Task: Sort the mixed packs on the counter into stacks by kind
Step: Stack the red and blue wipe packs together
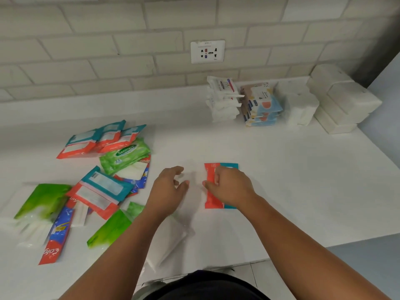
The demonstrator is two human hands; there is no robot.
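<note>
Curling its fingers over the red and teal pack [211, 200], my right hand [230, 188] is gripping it and holding it down flat on the white counter [292, 169]. That pack is lying near the middle of the counter, well apart from the other packs. My left hand [171, 186] is hanging just left of it. Its fingers are loose and a little bent, and it is holding nothing.

From where I am watching, a messy pile is lying on the left side. At the far end of it, three more red and teal packs [101, 137] are fanning out. A green Sanicare pack [126, 153] is lying just near of them. Closer to me, two shiny green packs [43, 200] are lying tilted, and a red and blue pack [55, 242] is sticking out between them. A clear white pack [175, 237] is lying partly under my left arm.

Far on the right, neat stacks are standing side by side along the brick wall. First is a stack of white packs [223, 102], then a stack of blue packs [263, 109], then soft white packs [300, 107]. A stack of white boxes [346, 102] is sitting at the right end. A wall socket [207, 51] is showing above the counter.
</note>
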